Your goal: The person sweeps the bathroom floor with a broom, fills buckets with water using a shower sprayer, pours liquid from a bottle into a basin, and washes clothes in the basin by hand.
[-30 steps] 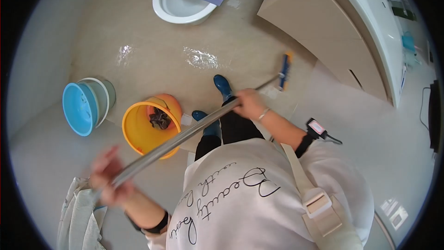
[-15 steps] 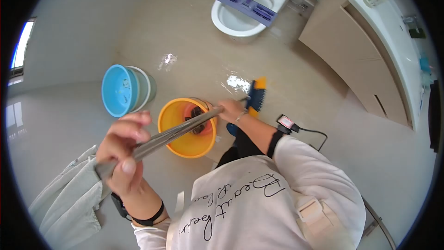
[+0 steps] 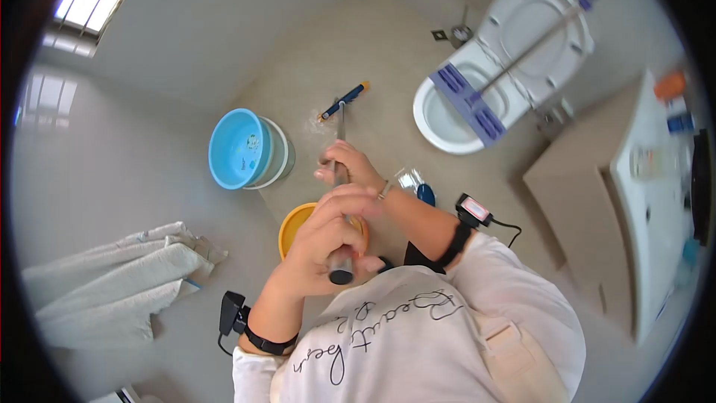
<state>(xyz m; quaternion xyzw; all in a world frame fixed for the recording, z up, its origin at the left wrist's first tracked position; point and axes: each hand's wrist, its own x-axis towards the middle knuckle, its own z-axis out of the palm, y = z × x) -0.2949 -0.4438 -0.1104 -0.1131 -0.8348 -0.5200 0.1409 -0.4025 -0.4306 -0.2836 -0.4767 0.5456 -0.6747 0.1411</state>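
Just in front of the white shirt (image 3: pixel 403 351), the left hand (image 3: pixel 309 246) curls its fingers loosely around the near end of the pole (image 3: pixel 341 272); the right hand (image 3: pixel 356 168) grips farther along. Beyond the partly hidden yellow bucket (image 3: pixel 291 227), the brush (image 3: pixel 344 101) is at the floor (image 3: pixel 298 67).

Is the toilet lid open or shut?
Open. The lid is raised behind the bowl, whose opening shows on both sides of the mop head across it.
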